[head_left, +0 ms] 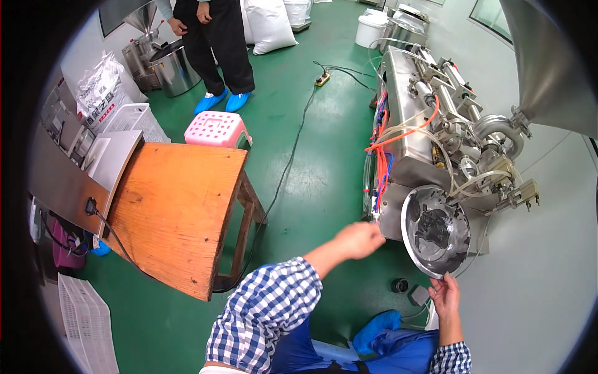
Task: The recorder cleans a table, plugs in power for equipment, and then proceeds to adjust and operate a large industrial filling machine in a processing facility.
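A round metal bowl (413, 250) with dark paste in its bottom and smears on its wall sits under the outlet end of a stainless-steel filling machine (408, 134). The near rim of the bowl is gripped by my right hand (445, 297), thumb and fingers at its edge. My left hand (363, 240) is closed, apart from the bowl and left of it, close to the machine's lower corner. Whether anything small is inside those fingers is hidden. A small dark round jar or lid (400, 285) lies on the floor below the bowl.
A wooden table (174, 206) stands at left with a metal device on it. Beyond it are a pink stool (217, 129) and a person (215, 43) in blue shoe covers. A black cable (293, 156) crosses the floor. A grey pedal-like box (419, 295) lies near my foot.
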A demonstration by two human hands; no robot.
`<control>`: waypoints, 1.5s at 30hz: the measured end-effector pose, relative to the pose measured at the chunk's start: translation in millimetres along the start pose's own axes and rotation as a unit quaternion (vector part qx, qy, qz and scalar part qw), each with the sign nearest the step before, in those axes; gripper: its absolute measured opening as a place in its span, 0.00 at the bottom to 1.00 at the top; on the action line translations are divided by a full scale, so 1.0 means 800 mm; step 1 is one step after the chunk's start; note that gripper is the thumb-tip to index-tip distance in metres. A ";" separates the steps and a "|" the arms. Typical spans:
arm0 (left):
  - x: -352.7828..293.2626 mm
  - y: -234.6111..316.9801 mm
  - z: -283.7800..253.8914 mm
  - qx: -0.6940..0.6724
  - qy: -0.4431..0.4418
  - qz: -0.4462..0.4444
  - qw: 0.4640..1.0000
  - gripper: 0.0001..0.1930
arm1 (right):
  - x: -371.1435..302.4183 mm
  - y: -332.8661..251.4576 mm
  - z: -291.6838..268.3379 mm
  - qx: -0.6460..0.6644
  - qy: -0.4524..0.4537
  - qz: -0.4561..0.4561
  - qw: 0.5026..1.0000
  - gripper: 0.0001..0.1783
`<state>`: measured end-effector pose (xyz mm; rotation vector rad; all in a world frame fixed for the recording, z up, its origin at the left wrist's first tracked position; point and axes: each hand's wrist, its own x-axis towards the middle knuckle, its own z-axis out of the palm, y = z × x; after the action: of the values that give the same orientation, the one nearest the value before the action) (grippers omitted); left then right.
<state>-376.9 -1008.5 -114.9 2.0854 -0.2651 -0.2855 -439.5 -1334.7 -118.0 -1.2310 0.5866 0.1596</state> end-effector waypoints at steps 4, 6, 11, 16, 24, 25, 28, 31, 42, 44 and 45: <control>0.031 -0.058 -0.052 0.031 0.135 -0.056 0.989 0.13 | 0.007 0.002 0.000 0.004 0.000 -0.020 1.000 0.08; 0.039 -0.070 -0.069 0.025 0.190 -0.087 0.978 0.15 | 0.006 0.002 -0.002 0.001 0.009 -0.023 1.000 0.08; 0.044 -0.055 -0.092 -0.005 0.182 -0.151 0.972 0.17 | 0.003 -0.003 0.000 -0.004 0.017 -0.038 0.999 0.08; 0.053 -0.067 -0.078 -0.079 0.223 -0.124 0.964 0.16 | -0.005 -0.007 0.005 -0.007 0.013 -0.044 0.999 0.06; 0.060 -0.081 -0.067 -0.079 0.221 -0.134 0.963 0.16 | 0.003 -0.005 -0.006 0.002 0.007 -0.030 1.000 0.08; 0.064 -0.082 -0.066 -0.076 0.219 -0.133 0.964 0.16 | 0.003 -0.004 -0.007 0.005 0.008 -0.029 1.000 0.08; 0.069 -0.083 -0.064 -0.077 0.226 -0.158 0.958 0.17 | -0.002 -0.011 0.001 0.003 0.021 -0.033 0.999 0.06; 0.067 -0.085 -0.064 -0.046 0.220 -0.161 0.961 0.18 | -0.001 -0.012 0.002 0.000 0.013 -0.033 0.999 0.05; 0.088 -0.085 -0.055 -0.029 0.201 -0.171 0.964 0.18 | 0.005 -0.002 -0.012 -0.026 -0.017 -0.070 0.997 0.09; 0.086 -0.076 -0.055 -0.039 0.182 -0.192 0.964 0.17 | 0.005 -0.001 -0.006 -0.025 -0.004 -0.078 0.997 0.09; 0.086 -0.072 -0.056 -0.044 0.163 -0.208 0.963 0.17 | 0.005 -0.001 -0.003 -0.017 0.008 -0.088 0.996 0.09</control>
<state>-293.7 -964.0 -149.4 2.0469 0.3825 -0.1929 -437.0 -1337.6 -119.9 -1.3120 0.4881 0.0127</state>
